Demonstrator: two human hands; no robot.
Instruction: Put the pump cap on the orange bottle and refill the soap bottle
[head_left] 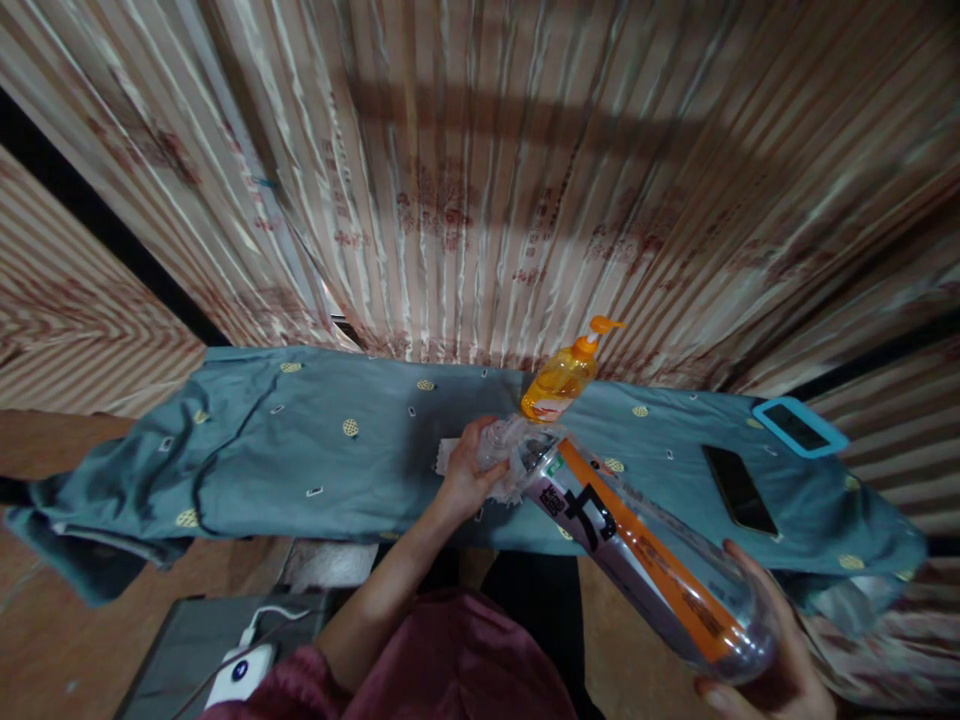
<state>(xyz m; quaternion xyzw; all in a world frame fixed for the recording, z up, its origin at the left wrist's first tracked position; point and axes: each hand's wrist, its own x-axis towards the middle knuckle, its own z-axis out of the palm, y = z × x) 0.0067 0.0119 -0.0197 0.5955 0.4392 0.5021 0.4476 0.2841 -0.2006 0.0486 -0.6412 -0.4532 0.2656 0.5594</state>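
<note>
A large clear plastic bottle (637,555) with an orange and silver-grey label slants across the right half of the view. Its rounded base rests in my right hand (787,650), whose fingers and thumb wrap round it. My left hand (469,470) is closed on crumpled clear plastic (517,440) at the bottle's upper end. That crumpled film hides the top of the bottle. Just beyond it stands a pump bottle (559,385) of amber liquid with an orange pump head. A whitish scrap (445,455) shows beside my left hand.
A green patterned cloth (300,440) covers the narrow table. On its right side lie a dark phone (739,490) and a blue-framed device (799,427). Pleated curtains (465,200) hang close behind and at both sides. A white power bank (241,675) with a cable sits at lower left.
</note>
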